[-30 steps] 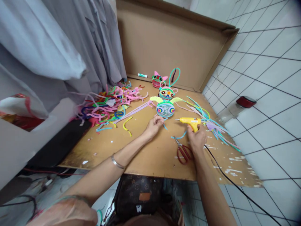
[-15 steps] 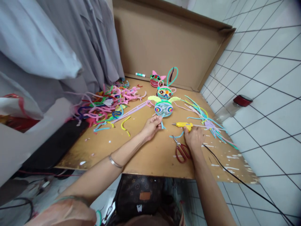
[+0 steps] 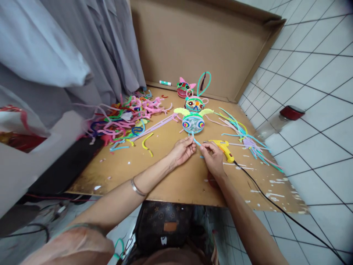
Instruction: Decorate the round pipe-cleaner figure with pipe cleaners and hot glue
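Note:
A blue pipe cleaner [image 3: 196,141] hangs at the lower edge of a round craft face [image 3: 193,124] with ringed eyes and yellow-green side pieces. My left hand [image 3: 183,150] pinches it close to the face, and my right hand [image 3: 212,157] has its other end between the fingertips. Right beside my right hand, a yellow glue gun [image 3: 226,150] lies on the table, its nozzle pointing left. Red-handled scissors [image 3: 212,180] are mostly hidden under my right hand and wrist. Behind the face sits a second craft face [image 3: 195,105] with pink loops.
Tangled pipe cleaners [image 3: 129,117] are heaped at the left and more strands [image 3: 248,141] lie at the right. A pink-eared face [image 3: 183,88] and a marker [image 3: 165,83] are near the cardboard [image 3: 204,44]. A black cord [image 3: 264,197] crosses the table's right side.
My right hand has let go of the glue gun and moved left to the blue pipe cleaner. The glue gun now lies turned, its handle toward the lower right.

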Demonstrator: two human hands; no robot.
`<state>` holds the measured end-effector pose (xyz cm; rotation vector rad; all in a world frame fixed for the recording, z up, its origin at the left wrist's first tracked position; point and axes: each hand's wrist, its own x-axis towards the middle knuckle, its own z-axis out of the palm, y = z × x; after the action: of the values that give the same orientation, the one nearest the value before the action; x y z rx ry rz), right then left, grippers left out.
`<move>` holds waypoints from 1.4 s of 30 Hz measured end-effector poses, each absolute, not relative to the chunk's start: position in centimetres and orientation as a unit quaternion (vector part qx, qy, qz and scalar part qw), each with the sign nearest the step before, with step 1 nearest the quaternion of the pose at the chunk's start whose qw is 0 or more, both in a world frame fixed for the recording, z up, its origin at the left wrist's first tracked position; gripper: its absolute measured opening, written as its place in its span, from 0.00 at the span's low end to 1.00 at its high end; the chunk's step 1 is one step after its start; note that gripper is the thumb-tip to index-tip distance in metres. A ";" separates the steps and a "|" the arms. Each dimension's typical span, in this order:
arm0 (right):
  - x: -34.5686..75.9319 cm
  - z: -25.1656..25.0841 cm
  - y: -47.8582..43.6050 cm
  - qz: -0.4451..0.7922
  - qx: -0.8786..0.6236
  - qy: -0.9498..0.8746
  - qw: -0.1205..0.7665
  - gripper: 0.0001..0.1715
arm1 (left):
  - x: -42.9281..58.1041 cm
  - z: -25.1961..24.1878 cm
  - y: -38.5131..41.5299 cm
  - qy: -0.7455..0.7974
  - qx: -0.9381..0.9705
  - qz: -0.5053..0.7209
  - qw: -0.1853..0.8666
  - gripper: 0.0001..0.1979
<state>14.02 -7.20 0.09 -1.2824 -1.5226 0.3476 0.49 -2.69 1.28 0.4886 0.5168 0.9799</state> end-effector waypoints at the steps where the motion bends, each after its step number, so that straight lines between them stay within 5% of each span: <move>1: 14.2 0.1 -7.1 0.141 -0.547 -0.625 0.538 0.11 | 0.5 1.2 -2.7 0.264 0.249 0.466 0.807 0.09; 6: 14.8 0.3 -7.3 0.048 -0.591 -0.651 0.474 0.10 | -0.7 1.7 -3.1 0.378 0.499 0.610 0.486 0.05; 9: 14.8 0.1 -7.5 -0.028 -0.582 -0.726 0.366 0.11 | -1.4 2.0 -3.5 0.353 0.698 0.560 0.274 0.05; 11: 14.7 -0.2 -7.5 -0.067 -0.577 -0.751 0.314 0.12 | -1.5 1.9 -3.6 0.320 0.779 0.490 0.226 0.06; 18: 14.9 -0.7 -7.4 -0.137 -0.567 -0.765 0.273 0.15 | -1.4 1.2 -3.0 0.307 0.824 0.412 0.237 0.10; 27: 15.1 -0.5 -7.4 -0.096 -0.556 -0.769 0.301 0.16 | -1.5 0.0 -1.9 0.352 0.803 0.394 0.276 0.03; 36: 17.3 1.3 -7.5 -0.017 -0.667 -0.557 0.494 0.26 | -1.2 0.7 -2.4 0.400 0.705 0.365 0.457 0.05; 38: 18.6 1.4 -7.5 -0.049 -0.742 -0.475 0.469 0.30 | -0.9 0.5 -2.2 0.412 0.652 0.384 0.507 0.07; 42: 20.5 1.2 -7.3 -0.101 -0.836 -0.473 0.259 0.28 | -0.7 0.8 -2.0 0.422 0.591 0.406 0.555 0.08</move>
<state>20.50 -7.32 1.18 -2.2669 -1.2810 -0.2744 -0.66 -2.03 0.75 1.3960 0.9965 0.9578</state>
